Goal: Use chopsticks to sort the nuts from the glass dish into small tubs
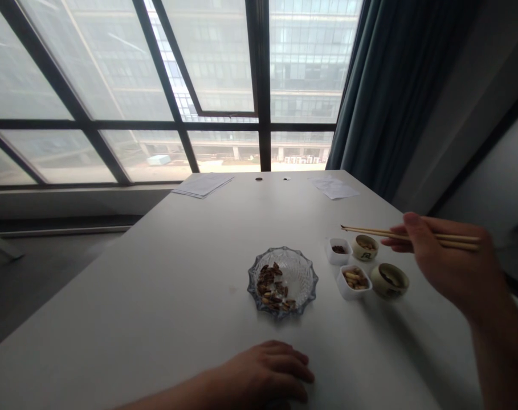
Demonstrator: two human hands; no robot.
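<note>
Chopsticks (376,231) are in the right hand (459,273), which pinches them about halfway along, up over the right side of the white table (156,285). They look light, stiff and a bit smooth — the middle or just behind it seems a good place to hold them. Nearest of all, the left hand (271,373) rests palm down, fingers loose, with nothing seen in it. Past it is a glass bowl (299,267) with brown seeds (267,279). To its right stand two white cups (353,294) and two little pots (382,289). A dark bit (342,227) shows at the tips — maybe food, too small to tell. Farther off lie papers (203,185), then the window (224,51).
</note>
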